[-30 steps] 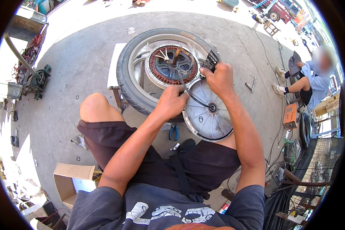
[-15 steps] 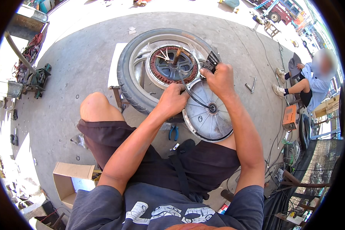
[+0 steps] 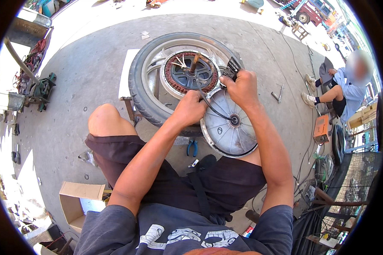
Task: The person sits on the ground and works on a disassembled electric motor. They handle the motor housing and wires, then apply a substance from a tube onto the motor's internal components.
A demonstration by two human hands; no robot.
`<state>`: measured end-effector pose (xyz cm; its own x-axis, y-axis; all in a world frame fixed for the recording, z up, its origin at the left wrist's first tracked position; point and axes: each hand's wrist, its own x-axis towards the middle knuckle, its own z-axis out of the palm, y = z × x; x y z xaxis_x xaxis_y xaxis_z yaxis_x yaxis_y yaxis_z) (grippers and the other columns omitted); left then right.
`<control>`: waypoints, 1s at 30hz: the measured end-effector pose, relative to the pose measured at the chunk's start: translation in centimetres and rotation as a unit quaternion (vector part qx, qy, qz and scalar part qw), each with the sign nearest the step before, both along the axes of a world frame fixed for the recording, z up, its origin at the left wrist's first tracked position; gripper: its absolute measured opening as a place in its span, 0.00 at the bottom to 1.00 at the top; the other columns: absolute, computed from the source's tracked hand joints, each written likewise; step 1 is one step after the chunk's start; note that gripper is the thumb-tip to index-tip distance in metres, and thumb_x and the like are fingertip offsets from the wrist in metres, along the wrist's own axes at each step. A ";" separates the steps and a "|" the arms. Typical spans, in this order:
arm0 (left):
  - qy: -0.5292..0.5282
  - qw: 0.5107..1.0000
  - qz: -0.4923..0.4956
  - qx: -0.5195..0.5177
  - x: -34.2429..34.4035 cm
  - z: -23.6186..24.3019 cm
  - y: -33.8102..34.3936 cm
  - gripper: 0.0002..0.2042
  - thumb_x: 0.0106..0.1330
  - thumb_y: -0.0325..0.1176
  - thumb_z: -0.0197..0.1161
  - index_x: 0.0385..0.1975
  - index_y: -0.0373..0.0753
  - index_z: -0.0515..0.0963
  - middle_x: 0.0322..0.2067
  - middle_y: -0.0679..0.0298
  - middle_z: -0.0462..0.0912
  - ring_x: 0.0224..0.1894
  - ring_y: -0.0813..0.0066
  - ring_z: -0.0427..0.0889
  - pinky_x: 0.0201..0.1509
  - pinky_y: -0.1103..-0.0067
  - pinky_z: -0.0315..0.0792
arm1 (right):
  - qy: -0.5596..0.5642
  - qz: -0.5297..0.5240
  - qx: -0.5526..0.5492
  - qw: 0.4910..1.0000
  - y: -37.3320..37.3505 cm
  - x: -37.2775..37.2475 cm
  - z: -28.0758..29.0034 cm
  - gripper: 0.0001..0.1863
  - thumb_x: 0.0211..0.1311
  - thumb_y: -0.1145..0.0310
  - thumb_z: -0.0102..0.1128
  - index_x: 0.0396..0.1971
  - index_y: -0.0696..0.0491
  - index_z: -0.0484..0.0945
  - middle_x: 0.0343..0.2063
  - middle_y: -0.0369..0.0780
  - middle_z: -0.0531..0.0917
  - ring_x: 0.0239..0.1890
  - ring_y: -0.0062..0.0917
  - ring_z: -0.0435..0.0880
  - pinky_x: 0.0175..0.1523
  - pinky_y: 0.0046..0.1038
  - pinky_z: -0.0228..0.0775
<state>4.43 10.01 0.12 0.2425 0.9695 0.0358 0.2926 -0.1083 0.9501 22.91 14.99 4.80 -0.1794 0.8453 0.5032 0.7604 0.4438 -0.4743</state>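
While the left hand (image 3: 190, 108) grips the black cable (image 3: 210, 109), the right hand (image 3: 241, 87) clenches — seemingly — a black connector (image 3: 231, 68)

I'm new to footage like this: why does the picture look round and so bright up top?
Head view: a fisheye lens, so a black rim circles it and straight edges bend. Hard sun whitens the concrete ground at top and left; the silver hub cover under the hands gleams; the seated person at right has a blurred face.

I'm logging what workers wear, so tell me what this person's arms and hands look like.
Both forearms are bare, and the left hand and right hand wear no gloves, watch or rings that show. Short dark blue T-shirt sleeves end above the elbows.
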 end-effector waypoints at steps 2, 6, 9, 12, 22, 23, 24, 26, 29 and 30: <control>0.010 1.000 -0.004 -0.008 -0.1 -0.2 0.3 0.11 0.67 0.32 0.59 0.34 0.28 0.81 0.23 0.58 0.80 0.29 0.72 0.76 0.38 0.69 0.71 | -0.003 -0.002 0.002 1.000 0.0 0.0 0.0 0.14 0.45 0.67 0.74 0.19 0.61 0.80 0.15 0.52 0.78 0.20 0.47 0.81 0.27 0.42 0.69; 0.030 0.999 -0.010 -0.010 -0.2 -0.5 0.8 0.12 0.66 0.33 0.59 0.34 0.27 0.80 0.23 0.56 0.80 0.29 0.70 0.76 0.39 0.69 0.71 | -0.010 -0.006 0.003 1.000 0.0 0.0 0.0 0.14 0.45 0.67 0.74 0.18 0.62 0.80 0.15 0.52 0.79 0.21 0.48 0.82 0.27 0.42 0.70; 0.042 0.999 -0.014 -0.008 -0.2 -0.2 0.9 0.13 0.66 0.34 0.59 0.35 0.27 0.80 0.24 0.54 0.80 0.29 0.68 0.77 0.39 0.69 0.71 | -0.008 -0.004 0.003 1.000 0.1 0.0 -0.2 0.14 0.45 0.67 0.74 0.19 0.62 0.80 0.15 0.53 0.79 0.21 0.48 0.82 0.27 0.42 0.70; 0.039 0.999 -0.014 -0.005 -0.1 -0.4 1.1 0.13 0.66 0.34 0.59 0.37 0.27 0.80 0.25 0.52 0.81 0.30 0.67 0.78 0.41 0.68 0.71 | -0.004 -0.001 0.005 1.000 0.2 0.0 -0.2 0.14 0.45 0.67 0.74 0.19 0.62 0.80 0.15 0.53 0.79 0.21 0.48 0.82 0.27 0.42 0.70; -0.006 1.000 -0.010 -0.018 -0.4 -1.2 0.7 0.16 0.69 0.38 0.60 0.41 0.27 0.81 0.27 0.56 0.83 0.33 0.75 0.79 0.42 0.71 0.73 | 0.002 -0.003 -0.005 1.000 -0.3 -0.5 0.5 0.13 0.46 0.68 0.74 0.19 0.63 0.80 0.16 0.53 0.79 0.22 0.48 0.82 0.27 0.41 0.70; 0.012 0.999 -0.003 -0.031 -0.5 -1.0 0.4 0.16 0.69 0.38 0.60 0.40 0.27 0.81 0.26 0.57 0.83 0.32 0.76 0.78 0.41 0.72 0.73 | -0.003 -0.003 -0.005 1.000 -0.3 -0.4 0.4 0.13 0.46 0.68 0.74 0.20 0.63 0.80 0.16 0.53 0.79 0.22 0.48 0.82 0.28 0.41 0.70; 0.030 0.999 0.004 -0.044 -0.8 -0.8 -0.1 0.16 0.70 0.38 0.60 0.40 0.26 0.81 0.26 0.58 0.83 0.32 0.77 0.78 0.40 0.72 0.73 | -0.009 -0.003 -0.004 1.000 -0.2 -0.3 0.2 0.13 0.46 0.68 0.74 0.20 0.63 0.80 0.16 0.53 0.79 0.22 0.48 0.82 0.28 0.41 0.70; 0.041 0.997 0.016 -0.069 -1.3 -0.3 -1.4 0.16 0.70 0.37 0.61 0.39 0.25 0.82 0.25 0.60 0.83 0.30 0.79 0.77 0.37 0.73 0.73 | -0.011 -0.002 -0.001 1.000 -0.1 -0.1 0.0 0.13 0.46 0.68 0.74 0.20 0.62 0.80 0.16 0.53 0.79 0.22 0.48 0.82 0.28 0.41 0.71; -0.005 0.994 0.025 -0.109 -1.5 0.0 -3.5 0.15 0.69 0.35 0.61 0.36 0.24 0.81 0.23 0.63 0.81 0.28 0.80 0.75 0.33 0.75 0.71 | -0.004 -0.002 0.000 1.000 -0.1 -0.1 -0.1 0.13 0.46 0.67 0.74 0.19 0.62 0.80 0.16 0.53 0.79 0.22 0.48 0.82 0.28 0.42 0.71; -0.037 0.991 0.025 -0.124 -1.4 -0.2 -4.0 0.15 0.69 0.34 0.61 0.36 0.23 0.81 0.23 0.64 0.80 0.27 0.81 0.74 0.32 0.76 0.70 | -0.005 -0.003 -0.002 1.000 -0.1 -0.2 -0.1 0.13 0.46 0.67 0.74 0.19 0.62 0.80 0.16 0.53 0.79 0.22 0.48 0.82 0.28 0.42 0.71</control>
<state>3.02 6.01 -0.10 0.1997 0.9615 -0.1886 0.2199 0.1436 0.9649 22.73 14.92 4.75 -0.1788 0.8482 0.4986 0.7677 0.4372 -0.4684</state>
